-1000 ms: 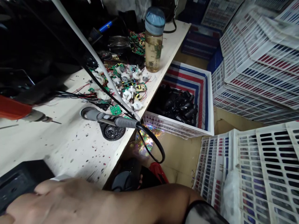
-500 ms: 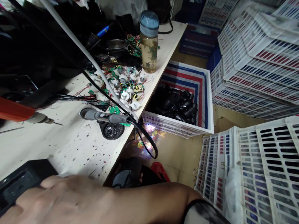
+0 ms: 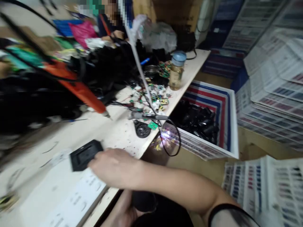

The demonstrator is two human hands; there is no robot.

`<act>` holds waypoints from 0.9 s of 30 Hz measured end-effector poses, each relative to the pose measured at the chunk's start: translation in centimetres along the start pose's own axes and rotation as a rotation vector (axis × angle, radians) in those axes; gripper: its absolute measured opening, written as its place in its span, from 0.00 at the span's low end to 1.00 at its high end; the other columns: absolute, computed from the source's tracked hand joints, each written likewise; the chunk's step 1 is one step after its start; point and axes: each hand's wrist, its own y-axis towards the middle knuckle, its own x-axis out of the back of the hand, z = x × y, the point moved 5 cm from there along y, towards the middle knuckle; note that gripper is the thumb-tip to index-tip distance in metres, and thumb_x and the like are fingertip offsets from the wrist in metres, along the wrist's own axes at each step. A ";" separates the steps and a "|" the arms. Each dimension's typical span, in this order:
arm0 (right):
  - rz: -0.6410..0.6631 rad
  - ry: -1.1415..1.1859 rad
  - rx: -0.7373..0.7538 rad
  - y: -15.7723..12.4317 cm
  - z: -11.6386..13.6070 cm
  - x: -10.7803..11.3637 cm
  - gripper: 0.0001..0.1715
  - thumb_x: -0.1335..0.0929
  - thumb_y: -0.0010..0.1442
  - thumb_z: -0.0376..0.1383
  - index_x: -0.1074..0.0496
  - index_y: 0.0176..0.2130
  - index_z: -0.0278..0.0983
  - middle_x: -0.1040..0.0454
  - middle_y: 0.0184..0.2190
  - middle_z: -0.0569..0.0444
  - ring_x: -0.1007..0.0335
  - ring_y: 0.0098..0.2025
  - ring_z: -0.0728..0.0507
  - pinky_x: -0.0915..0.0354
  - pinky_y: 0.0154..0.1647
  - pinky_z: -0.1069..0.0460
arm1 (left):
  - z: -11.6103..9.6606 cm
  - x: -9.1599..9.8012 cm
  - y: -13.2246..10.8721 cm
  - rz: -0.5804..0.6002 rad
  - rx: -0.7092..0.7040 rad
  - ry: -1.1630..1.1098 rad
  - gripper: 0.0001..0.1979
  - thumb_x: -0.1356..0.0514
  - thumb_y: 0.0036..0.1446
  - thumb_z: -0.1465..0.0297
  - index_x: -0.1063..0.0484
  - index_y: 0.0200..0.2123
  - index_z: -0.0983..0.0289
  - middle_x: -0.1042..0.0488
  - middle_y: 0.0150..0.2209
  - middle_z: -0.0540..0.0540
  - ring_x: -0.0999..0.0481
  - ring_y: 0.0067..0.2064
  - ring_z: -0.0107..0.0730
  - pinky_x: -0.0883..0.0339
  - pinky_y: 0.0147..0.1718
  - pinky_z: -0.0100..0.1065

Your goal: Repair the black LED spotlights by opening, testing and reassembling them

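My right hand [image 3: 113,167] reaches across the bench edge, its fingers closed on the near right side of a black rectangular case [image 3: 84,154] with a recessed middle. The case rests at the far end of a long white panel [image 3: 56,195] with small dark marks. Low in the view, below my right forearm, my left hand [image 3: 129,212] is partly visible beside a black rounded object [image 3: 144,201] that it seems to hold. Most of its fingers are hidden. An orange electric screwdriver [image 3: 78,90] hangs over the bench, beyond the case.
A soldering iron [image 3: 151,116] lies by a round black part [image 3: 142,130]. Behind are a heap of circuit boards [image 3: 151,96] and a bottle [image 3: 177,71]. A white crate [image 3: 233,126] of black parts stands right of the bench, near stacked crates [image 3: 272,85]. Another person [image 3: 113,25] is across the bench.
The view has swung left and back, so the bench shows more fully. My right hand remains on the black case. More of the white panel and my left hand now shows.
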 end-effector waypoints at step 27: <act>-0.217 0.410 0.025 0.8 -3.0 1.0 0.19 0.34 0.53 0.30 0.25 0.44 0.44 0.23 0.41 0.50 0.23 0.40 0.39 0.28 0.42 0.47 | -4.0 17.0 -21.4 -0.555 -0.755 0.031 0.33 0.35 0.42 0.58 0.33 0.53 0.60 0.24 0.50 0.55 0.25 0.50 0.47 0.31 0.42 0.36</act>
